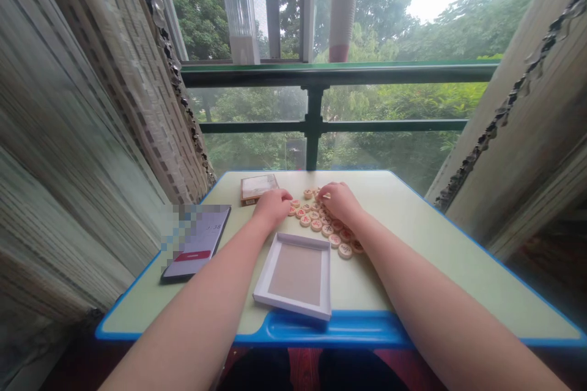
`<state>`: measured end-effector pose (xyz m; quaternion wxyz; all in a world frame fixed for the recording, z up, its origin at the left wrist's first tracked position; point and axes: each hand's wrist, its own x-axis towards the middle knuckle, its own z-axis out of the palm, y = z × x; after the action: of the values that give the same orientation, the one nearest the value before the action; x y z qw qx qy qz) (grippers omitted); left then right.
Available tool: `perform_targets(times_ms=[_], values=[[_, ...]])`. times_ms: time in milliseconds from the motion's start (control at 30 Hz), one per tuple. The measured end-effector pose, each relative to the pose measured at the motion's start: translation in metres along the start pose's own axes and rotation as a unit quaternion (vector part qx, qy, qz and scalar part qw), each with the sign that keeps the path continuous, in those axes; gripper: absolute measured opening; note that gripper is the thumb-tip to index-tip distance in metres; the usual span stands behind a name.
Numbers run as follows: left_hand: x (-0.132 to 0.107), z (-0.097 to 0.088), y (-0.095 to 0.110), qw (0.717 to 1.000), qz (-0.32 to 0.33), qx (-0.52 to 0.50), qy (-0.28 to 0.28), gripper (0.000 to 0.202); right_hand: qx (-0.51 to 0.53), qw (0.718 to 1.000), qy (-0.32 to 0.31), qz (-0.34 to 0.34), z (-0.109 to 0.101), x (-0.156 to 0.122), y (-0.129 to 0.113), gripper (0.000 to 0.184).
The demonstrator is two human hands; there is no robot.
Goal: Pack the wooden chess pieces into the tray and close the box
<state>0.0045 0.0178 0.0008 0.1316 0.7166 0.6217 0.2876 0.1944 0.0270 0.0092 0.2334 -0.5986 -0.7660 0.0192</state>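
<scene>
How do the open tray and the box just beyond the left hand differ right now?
The tray shows its hollow inside with a plain tan floor; the box shows a flat top with a pale panel. The tray's walls are whitish; the box's visible sides are brown. The tray lies nearer the camera; the box lies farther back, just beyond the left hand. Both rest on the table.

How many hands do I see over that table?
2: the left hand, between the brown-edged box and the round pieces; the right hand, at the pieces' right side.
</scene>
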Motion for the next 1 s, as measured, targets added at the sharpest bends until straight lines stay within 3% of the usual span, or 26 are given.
perform_targets(times_ms=[133, 500, 633, 867, 1000], values=[[0.001, -0.001, 0.000, 1.000, -0.004, 0.001, 0.000, 0.028, -0.017, 0.999, -0.036, 0.013, -0.005, -0.001, -0.001, 0.026], [0.000, -0.001, 0.002, 1.000, 0.012, 0.007, -0.001, 0.029, -0.058, 0.997, -0.047, 0.015, 0.004, -0.003, -0.016, 0.033], [-0.001, -0.003, 0.004, 1.000, 0.011, 0.005, -0.004, 0.028, -0.062, 0.997, -0.037, 0.023, 0.006, -0.002, -0.019, 0.029], [-0.002, -0.004, 0.002, 1.000, 0.008, 0.000, 0.009, 0.029, 0.034, 0.999, 0.003, 0.035, 0.004, 0.003, -0.011, 0.017], [-0.002, -0.005, 0.003, 1.000, 0.011, -0.002, 0.009, 0.029, 0.011, 0.999, 0.004, 0.034, 0.001, 0.003, -0.008, 0.025]])
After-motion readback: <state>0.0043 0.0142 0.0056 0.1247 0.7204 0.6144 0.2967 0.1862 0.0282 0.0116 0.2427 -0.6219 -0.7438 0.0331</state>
